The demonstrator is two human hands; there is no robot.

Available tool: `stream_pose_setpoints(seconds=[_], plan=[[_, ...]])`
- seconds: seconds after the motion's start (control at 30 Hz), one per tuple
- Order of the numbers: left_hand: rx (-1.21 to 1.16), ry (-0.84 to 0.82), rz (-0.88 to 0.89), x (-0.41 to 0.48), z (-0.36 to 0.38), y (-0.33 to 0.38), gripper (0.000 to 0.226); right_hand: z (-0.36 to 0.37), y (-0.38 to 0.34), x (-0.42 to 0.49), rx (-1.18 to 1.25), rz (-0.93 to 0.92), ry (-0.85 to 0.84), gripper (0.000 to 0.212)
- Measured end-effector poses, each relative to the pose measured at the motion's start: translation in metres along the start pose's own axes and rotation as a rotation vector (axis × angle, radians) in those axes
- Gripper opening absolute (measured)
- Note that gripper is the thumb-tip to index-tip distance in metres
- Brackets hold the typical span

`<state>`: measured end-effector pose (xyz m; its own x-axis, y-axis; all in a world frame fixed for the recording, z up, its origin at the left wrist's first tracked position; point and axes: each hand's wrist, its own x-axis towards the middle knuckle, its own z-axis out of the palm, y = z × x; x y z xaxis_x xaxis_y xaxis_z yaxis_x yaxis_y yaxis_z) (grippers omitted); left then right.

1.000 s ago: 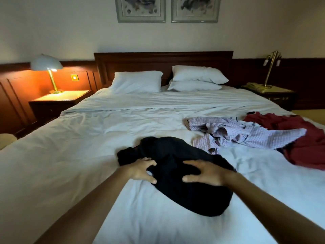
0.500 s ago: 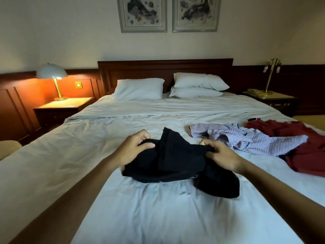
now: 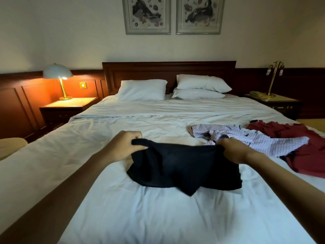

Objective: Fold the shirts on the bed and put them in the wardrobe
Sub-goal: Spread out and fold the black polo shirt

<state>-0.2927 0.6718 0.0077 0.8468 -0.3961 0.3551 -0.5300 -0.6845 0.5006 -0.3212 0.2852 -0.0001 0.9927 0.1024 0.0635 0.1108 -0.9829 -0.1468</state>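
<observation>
**While both hands pinch the black shirt [image 3: 182,169]: open it flat before any fold**

Left hand [image 3: 123,147] and right hand [image 3: 233,150] are well apart. Each is clamped on one end of the shirt's upper edge, fingers curled round the cloth. That edge is lifted; the lower part bunches on the bed [image 3: 140,217], mid-width, toward the foot end.

Judgement: the step is spreading the shirt, and no fold has started.
- Even tension between the hands.
- Lift enough for the bunched lower part to drop free, then lay it flat.
- Bias the lay-down toward the bare sheet on the left.
- Can't tell whether the shoulders or the hem are gripped, the cloth is too dark. Check before folding.
- The sheet is wrinkled, so smooth the shirt once it's down.

Around:
- The checked shirt [image 3: 246,138] is crumpled just beside the right hand and overlaps the red shirt [image 3: 299,147] at the bed's right edge. Both are unfolded.
- A small dark object [image 3: 254,121] lies beyond the red shirt, unidentifiable.
- There are pillows [image 3: 142,89] at the headboard.
- A lit lamp [image 3: 59,74] is on the left; a brass lamp [image 3: 274,76] and telephone [image 3: 256,94] are on the right.

In the way: the checked shirt crowds the right side and could snag. Wardrobe not in view.
</observation>
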Motion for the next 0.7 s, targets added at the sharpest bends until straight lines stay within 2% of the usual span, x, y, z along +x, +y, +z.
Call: stream_pose_setpoints(seconds=[0.13,0.2,0.27,0.33,0.4,0.47,0.5,0.6,0.67,0.7], plan=[[-0.103,0.145,0.02,0.004,-0.042,0.022,0.029,-0.019,0.003,0.003,0.129,-0.036,0.33,0.034],[-0.116,0.223,0.047,0.007,-0.061,0.035,0.025,-0.031,0.004,0.009,0.111,-0.054,0.412,0.025],[-0.077,0.247,0.08,0.011,-0.078,0.044,0.026,-0.043,0.003,0.016,0.064,-0.052,0.424,0.019],[0.039,0.14,0.039,0.015,-0.088,0.043,0.03,-0.051,0.001,0.019,-0.005,-0.053,0.442,0.015],[0.181,-0.074,-0.059,0.013,-0.088,0.036,0.031,-0.05,-0.003,0.018,-0.175,-0.017,0.449,0.008],[0.179,-0.204,-0.077,0.007,-0.073,0.028,0.024,-0.036,-0.008,0.016,-0.346,0.031,0.299,0.024],[0.121,-0.21,-0.064,0.004,-0.063,0.026,0.022,-0.027,-0.014,0.011,-0.323,0.011,0.179,0.037],[0.01,-0.188,-0.011,0.0,-0.034,0.031,0.031,-0.005,-0.049,-0.007,0.181,-0.206,-0.11,0.066],[-0.018,-0.197,0.034,0.002,-0.019,0.041,0.033,0.007,-0.083,-0.014,0.42,-0.292,-0.155,0.071],[-0.038,-0.194,0.063,0.002,-0.013,0.047,0.033,0.012,-0.099,-0.014,0.498,-0.295,-0.156,0.067]])
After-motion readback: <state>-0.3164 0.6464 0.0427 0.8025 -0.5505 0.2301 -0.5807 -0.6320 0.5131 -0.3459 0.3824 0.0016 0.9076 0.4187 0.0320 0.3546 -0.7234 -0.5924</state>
